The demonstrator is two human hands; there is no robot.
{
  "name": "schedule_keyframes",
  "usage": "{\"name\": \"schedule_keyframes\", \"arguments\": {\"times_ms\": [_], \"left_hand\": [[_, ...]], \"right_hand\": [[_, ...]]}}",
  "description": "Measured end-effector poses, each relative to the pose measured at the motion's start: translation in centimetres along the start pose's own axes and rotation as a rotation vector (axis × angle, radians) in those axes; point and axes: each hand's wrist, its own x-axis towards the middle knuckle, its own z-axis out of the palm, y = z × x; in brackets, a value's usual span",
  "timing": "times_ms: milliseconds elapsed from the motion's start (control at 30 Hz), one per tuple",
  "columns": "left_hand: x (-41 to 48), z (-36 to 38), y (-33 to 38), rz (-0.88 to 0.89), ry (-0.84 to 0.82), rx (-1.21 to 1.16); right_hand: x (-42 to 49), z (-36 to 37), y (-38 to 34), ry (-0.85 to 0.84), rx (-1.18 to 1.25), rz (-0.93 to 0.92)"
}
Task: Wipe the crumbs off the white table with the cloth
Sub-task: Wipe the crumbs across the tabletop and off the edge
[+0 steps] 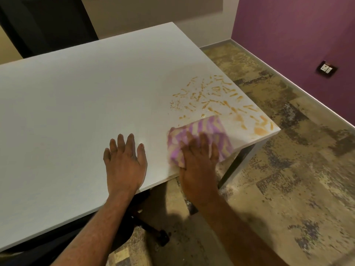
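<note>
Pressing the cloth (199, 139) flat on the white table (86, 96), the right hand (197, 166) has its fingers spread open, palm down, not gripping. Cloth is purple-and-cream striped, sits near the table's front right corner, partly blurred. Orange smears and crumbs (217, 96) lie just beyond the cloth toward the right edge. Left hand (124, 162) rests flat on the table beside it, fingers open, holding nothing. Patchy floor (288, 169) to the right.
</note>
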Motion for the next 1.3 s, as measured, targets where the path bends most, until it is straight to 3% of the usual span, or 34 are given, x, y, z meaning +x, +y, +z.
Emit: {"name": "schedule_keyframes", "arguments": {"times_ms": [133,267,333,467,600,800,900,1067,1300], "left_hand": [[0.1,0.0,-0.2,-0.014,0.008,-0.055],[0.1,-0.2,-0.1,-0.015,0.022,-0.088],[0.0,-0.4,0.1,-0.025,0.020,-0.080],[-0.1,-0.4,0.1,-0.027,-0.001,-0.037],[0.1,0.0,0.1,-0.015,-0.009,0.018],[0.7,-0.1,0.5,-0.018,-0.009,0.046],[0.9,-0.2,0.7,-0.013,-0.023,0.039],[1.6,-0.2,1.2,0.043,-0.041,0.060],[2.4,0.4,1.4,0.046,-0.044,0.065]], "right_hand": [[-2.8,1.7,-3.1,-0.069,0.015,-0.187],[-3.7,0.3,-0.9,-0.134,-0.021,-0.331],[-3.0,-1.3,1.5,-0.131,-0.047,-0.270],[0.8,-4.1,6.2,-0.043,-0.140,0.058],[5.0,-3.4,5.3,-0.032,-0.176,0.183],[4.3,0.4,-1.7,-0.118,-0.111,-0.033],[1.6,0.2,-1.5,-0.146,-0.125,-0.121],[1.4,-1.6,1.6,-0.063,-0.182,-0.124],[5.6,-0.6,1.9,-0.247,-0.262,-0.129]]}}
